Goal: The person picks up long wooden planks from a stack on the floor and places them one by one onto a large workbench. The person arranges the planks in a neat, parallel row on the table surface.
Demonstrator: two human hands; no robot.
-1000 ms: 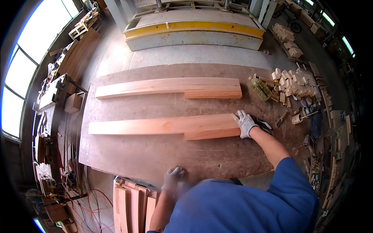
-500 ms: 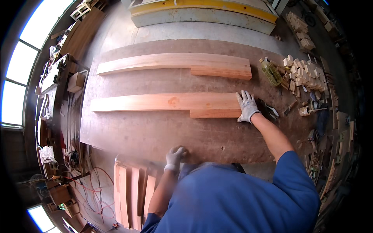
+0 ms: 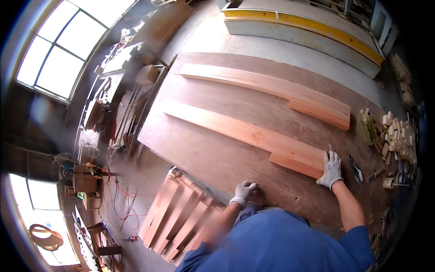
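Note:
A long, slightly curved wooden beam [image 3: 235,131] lies across the workbench, with a thicker stepped section at its right end. My right hand [image 3: 332,169], in a pale work glove, is at that end, its fingers over the end and the thumb by the near edge. Also gloved, my left hand [image 3: 245,191] rests at the bench's near edge with curled fingers; whatever is inside them, if anything, is hidden. Farther back lies a second beam [image 3: 258,83] of similar shape, roughly parallel and untouched. Black-handled pliers [image 3: 356,170] lie just right of my right hand.
The brown workbench [image 3: 208,149] carries a plastic bottle [image 3: 368,128] and a heap of small wood blocks [image 3: 398,138] at its right. Several timber pieces [image 3: 176,213] are stacked below its near left edge. Hoses [image 3: 124,204] trail over the floor. A yellow-striped machine [image 3: 303,34] stands beyond.
The view has turned left, so bench and beams now slant down to the right. Both hands keep about the same places, the right at the beam's end and the left at the bench edge.

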